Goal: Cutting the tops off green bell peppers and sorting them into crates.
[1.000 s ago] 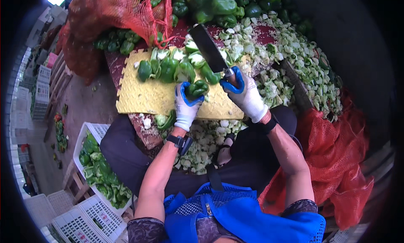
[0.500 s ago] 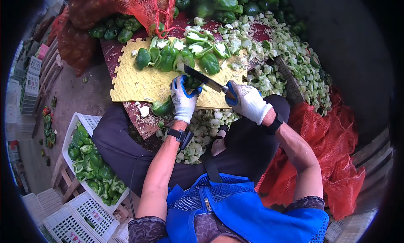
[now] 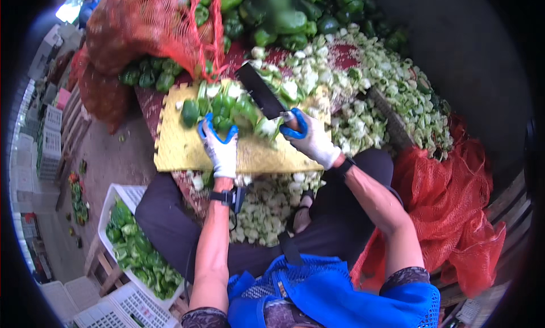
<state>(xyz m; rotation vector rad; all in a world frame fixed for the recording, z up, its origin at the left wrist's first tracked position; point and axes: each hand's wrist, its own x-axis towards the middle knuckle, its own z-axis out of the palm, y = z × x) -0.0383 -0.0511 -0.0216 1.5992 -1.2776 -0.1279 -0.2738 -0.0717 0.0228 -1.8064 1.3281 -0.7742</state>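
Head view: the cleaver [image 3: 261, 91] points up-left, its long axis slanted.

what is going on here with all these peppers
A gloved person grips a broad knife in the right hand. The left hand is spread at the near side of green peppers on a yellow mat, some cut open. Pale pieces lie beside the mat, and a white crate at left holds more peppers.

Lit by a bright patch [image 3: 68, 10] at upper left. Closed off at right by a plain dark wall [image 3: 465, 61]. Opening at left onto a grey-brown floor [image 3: 108, 163], edged with wooden slats [image 3: 70, 123] and stacked pale crates [image 3: 50, 149].
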